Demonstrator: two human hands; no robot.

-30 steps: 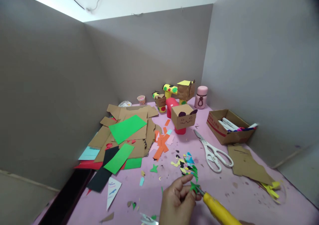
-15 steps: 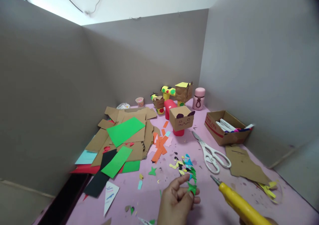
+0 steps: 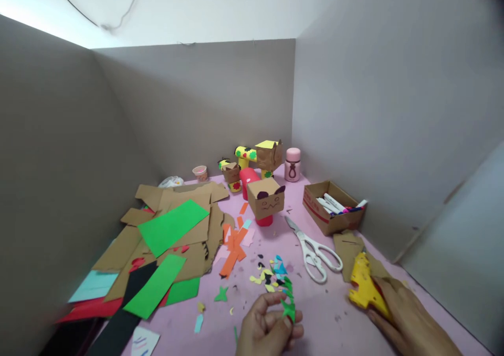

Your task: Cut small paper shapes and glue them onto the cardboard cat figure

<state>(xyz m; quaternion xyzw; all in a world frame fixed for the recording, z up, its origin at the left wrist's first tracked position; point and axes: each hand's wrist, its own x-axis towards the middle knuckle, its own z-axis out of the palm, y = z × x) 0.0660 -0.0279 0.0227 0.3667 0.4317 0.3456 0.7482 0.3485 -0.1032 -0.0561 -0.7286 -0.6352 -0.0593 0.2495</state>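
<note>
Grey partition walls (image 3: 197, 109) enclose a pink surface (image 3: 334, 324) littered with paper scraps, cardboard and scissors (image 3: 313, 245). At the near edge, the left hand (image 3: 263, 332) pinches a green cutout (image 3: 289, 309) in a closed grip. The right hand (image 3: 409, 322) has its grip wrapped around a yellow glue gun (image 3: 364, 288), just right of the scissors.

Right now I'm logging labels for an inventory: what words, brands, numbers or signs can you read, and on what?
None can be read.
Cardboard box of markers: red print on its side, too small and blurred.
Pink bottle: a dark drawn mark, no letters legible.
Cardboard cube: a drawn face only, no text.
White scissors and yellow tool: no print visible.
</note>
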